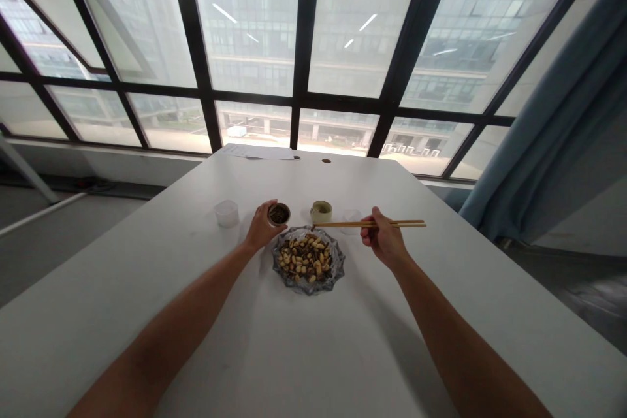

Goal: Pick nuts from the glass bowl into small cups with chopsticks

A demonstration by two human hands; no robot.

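Note:
My left hand is wrapped round a small cup with dark, thin pieces inside, tilted toward me at the far left rim of the glass bowl. In my right hand is a pair of chopsticks, held level and pointing left. A small dark piece shows at their tips, above the bowl's far edge; whether it is pinched is hard to make out. The scalloped glass bowl holds peanuts mixed with dark seeds. Just behind the chopstick tips stands a pale greenish cup.
A clear plastic cup stands left of my left hand. Another clear container sits partly behind the chopsticks. Papers lie at the far end of the white table, by the windows. A blue curtain hangs at right.

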